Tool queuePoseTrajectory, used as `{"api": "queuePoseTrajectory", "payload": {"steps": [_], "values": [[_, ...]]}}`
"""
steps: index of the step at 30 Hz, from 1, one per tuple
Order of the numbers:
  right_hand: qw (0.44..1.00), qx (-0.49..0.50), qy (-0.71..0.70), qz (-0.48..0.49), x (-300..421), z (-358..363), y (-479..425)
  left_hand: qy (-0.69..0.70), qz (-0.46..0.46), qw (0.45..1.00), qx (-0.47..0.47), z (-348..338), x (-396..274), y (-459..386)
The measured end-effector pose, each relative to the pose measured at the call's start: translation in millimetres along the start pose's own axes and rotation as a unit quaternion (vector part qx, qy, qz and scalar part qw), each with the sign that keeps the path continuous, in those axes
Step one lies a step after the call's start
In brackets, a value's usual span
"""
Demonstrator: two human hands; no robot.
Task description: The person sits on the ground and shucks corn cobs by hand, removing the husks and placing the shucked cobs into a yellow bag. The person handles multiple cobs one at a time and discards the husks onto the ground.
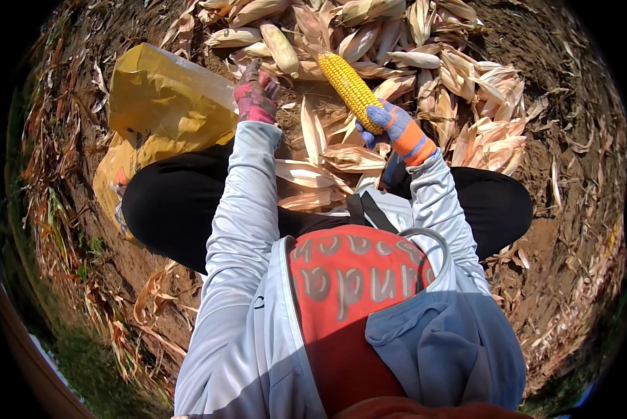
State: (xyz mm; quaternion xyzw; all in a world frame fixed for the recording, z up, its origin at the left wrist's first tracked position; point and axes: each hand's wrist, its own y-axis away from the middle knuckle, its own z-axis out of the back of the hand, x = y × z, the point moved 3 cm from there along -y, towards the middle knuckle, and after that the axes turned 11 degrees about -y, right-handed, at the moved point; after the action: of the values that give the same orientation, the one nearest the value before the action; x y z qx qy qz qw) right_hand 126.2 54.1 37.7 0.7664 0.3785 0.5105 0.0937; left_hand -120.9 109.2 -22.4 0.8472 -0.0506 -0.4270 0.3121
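Observation:
My right hand (pixel 399 131), in a blue and orange striped knit glove, grips the lower end of a husked yellow corn ear (pixel 349 86). The cob points up and to the left, its kernels bare. My left hand (pixel 257 94) wears a red and dark patterned glove and is near the corn pile, beside the mouth of a yellow plastic sack (pixel 161 99). Its fingers look bent; whether they hold anything cannot be told. Just beyond it lies an unhusked ear (pixel 280 50) in pale husk.
Many unhusked ears and dry husks (pixel 462 73) lie heaped ahead and to the right. Loose husks (pixel 313 173) are on the soil between my bent legs (pixel 172 199). The yellow sack rests against my left knee. Dry leaves and stalks cover the ground at both sides.

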Motion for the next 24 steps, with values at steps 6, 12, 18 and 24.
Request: {"api": "queuePoseTrajectory", "payload": {"steps": [6, 12, 18, 24], "values": [[0.998, -0.052, -0.036, 0.028, 0, 9, -13, -0.413, 0.056, 0.904, 0.096, -4, 33, 12], [0.975, -0.044, 0.209, 0.066, -30, -20, -43, -0.167, 0.011, 0.969, 0.180, -42, 37, 38], [0.989, 0.117, 0.054, -0.067, -41, -53, -36, 0.101, 0.033, 0.988, 0.110, -25, 12, 28], [0.985, 0.129, -0.068, -0.090, -31, -65, -28, 0.064, -0.008, 0.998, -0.003, -21, -13, 20]]}}
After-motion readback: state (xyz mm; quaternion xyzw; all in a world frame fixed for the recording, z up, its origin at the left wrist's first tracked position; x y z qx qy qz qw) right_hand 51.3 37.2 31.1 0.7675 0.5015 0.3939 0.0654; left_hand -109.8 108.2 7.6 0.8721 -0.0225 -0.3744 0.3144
